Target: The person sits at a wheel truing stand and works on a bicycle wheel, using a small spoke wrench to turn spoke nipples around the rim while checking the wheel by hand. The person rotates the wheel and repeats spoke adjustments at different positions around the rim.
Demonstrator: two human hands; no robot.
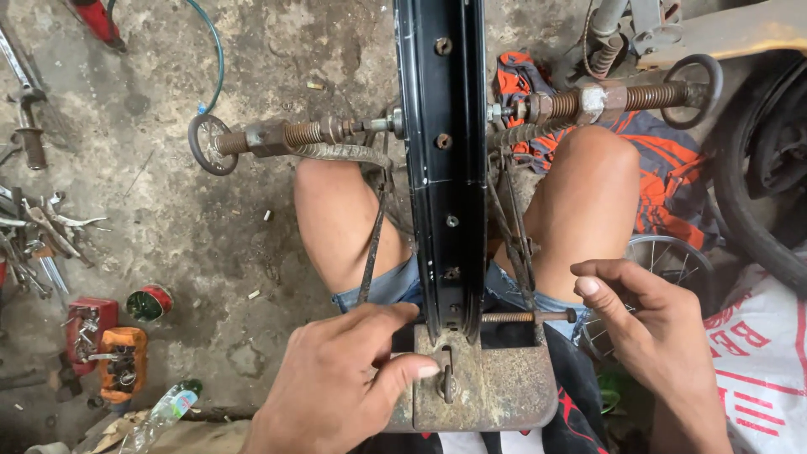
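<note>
Black rim (443, 168) upright in truing stand, centre, running 12 to 6: stiff, heavy-looking; grip by edges. Rusty plate (496, 387) at 6. Left hand (336, 382) fingers curled, pinching plate gauge. Right hand (651, 328) half-open, touching adjuster rod (530, 317), nothing gripped.

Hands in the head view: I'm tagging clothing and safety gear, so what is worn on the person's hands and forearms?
Nothing: the left hand and right hand are bare, with no gloves, rings, watch or sleeves on the forearms in view. Fingernails are short.
</note>
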